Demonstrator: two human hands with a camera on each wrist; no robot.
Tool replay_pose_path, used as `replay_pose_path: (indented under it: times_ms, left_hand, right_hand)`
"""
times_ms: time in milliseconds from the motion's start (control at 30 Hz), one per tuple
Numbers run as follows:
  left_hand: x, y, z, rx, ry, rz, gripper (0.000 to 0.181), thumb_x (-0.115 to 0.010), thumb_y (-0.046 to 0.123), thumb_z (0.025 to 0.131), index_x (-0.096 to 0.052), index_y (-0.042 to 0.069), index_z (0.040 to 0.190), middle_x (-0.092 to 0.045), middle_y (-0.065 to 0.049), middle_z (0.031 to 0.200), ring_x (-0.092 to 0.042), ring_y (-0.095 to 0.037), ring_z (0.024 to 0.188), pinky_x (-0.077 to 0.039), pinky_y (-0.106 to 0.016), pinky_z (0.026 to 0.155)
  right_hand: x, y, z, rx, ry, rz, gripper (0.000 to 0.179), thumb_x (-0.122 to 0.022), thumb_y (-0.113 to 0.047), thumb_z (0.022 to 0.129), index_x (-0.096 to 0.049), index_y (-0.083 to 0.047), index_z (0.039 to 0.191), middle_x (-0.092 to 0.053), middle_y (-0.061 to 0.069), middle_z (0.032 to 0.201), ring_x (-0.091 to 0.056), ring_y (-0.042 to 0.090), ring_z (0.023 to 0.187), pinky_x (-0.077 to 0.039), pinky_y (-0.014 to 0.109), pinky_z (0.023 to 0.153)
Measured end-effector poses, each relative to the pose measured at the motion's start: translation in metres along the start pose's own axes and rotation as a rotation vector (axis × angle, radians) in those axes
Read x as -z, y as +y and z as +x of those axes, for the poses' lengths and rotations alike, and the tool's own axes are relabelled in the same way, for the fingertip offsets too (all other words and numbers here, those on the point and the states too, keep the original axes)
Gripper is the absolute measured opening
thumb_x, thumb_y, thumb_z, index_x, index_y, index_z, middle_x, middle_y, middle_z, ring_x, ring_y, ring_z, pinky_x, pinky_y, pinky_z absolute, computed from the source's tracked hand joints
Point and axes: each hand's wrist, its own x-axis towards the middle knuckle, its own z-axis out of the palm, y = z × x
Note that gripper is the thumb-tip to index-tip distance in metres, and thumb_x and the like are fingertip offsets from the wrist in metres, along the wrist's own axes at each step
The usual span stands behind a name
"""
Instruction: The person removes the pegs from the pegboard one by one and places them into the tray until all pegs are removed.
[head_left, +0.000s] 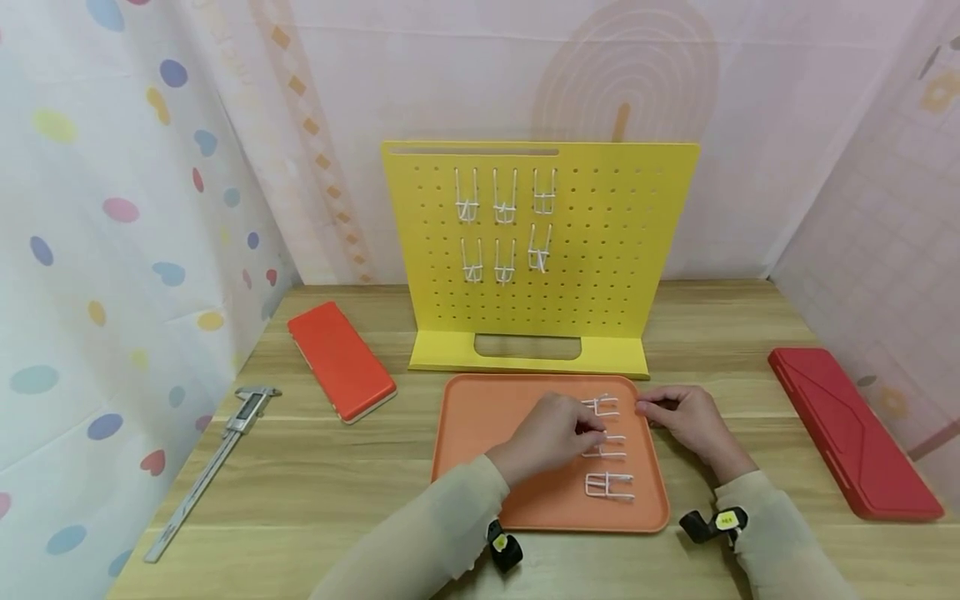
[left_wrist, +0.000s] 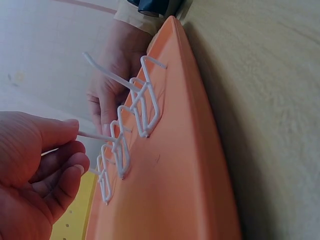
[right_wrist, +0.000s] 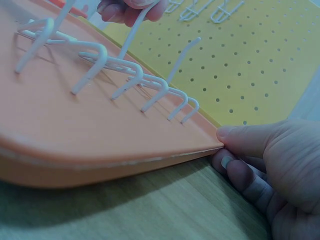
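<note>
Three white wire pegboard hooks lie in a row on the right part of an orange tray [head_left: 480, 433]. My left hand [head_left: 551, 437] reaches over the tray and pinches the upright prong of the middle hook [left_wrist: 120, 155] between thumb and fingertips. That hook partly disappears behind the hand in the head view. Nearer the front lies another hook [head_left: 609, 486], and the third hook [head_left: 602, 406] is toward the back. At the tray's right side my right hand [head_left: 690, 421] grips the rim, thumb on top and fingers curled below, as the right wrist view shows.
Behind the tray stands a yellow pegboard [head_left: 600, 275] with several white hooks hung on it. A red-orange case [head_left: 341, 360] and a caliper [head_left: 217, 467] lie at the left. On the right is a dark red case [head_left: 851, 433].
</note>
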Motion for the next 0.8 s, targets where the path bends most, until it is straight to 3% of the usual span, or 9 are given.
replay_pose_path:
  times_ms: [367,800]
  left_hand:
    - [-0.0046,-0.0059,0.0014,-0.054,0.028,-0.009,0.006,-0.072,0.016,0.088,-0.078,0.014,0.088,-0.071,0.011,0.078,-0.052,0.009,0.058,-0.043,-0.011,0.051]
    - [-0.0078,-0.0092,0.0026,-0.069,0.055,0.002,0.006,-0.073,0.017,0.088,-0.078,0.015,0.087,-0.071,0.011,0.080,-0.053,0.010,0.063,-0.044,-0.009,0.055]
  right_hand:
    - [-0.0005,-0.0001,-0.0003,-0.001,0.000,-0.001,0.022,-0.074,-0.018,0.086,-0.074,0.001,0.097,-0.072,0.013,0.093,-0.063,0.005,0.075,-0.053,0.022,0.063]
    - [0.0002,-0.0023,-0.0008,-0.024,-0.003,-0.012,0.023,-0.074,-0.019,0.086,-0.074,0.001,0.097,-0.072,0.012,0.093,-0.063,0.006,0.076,-0.053,0.022,0.064]
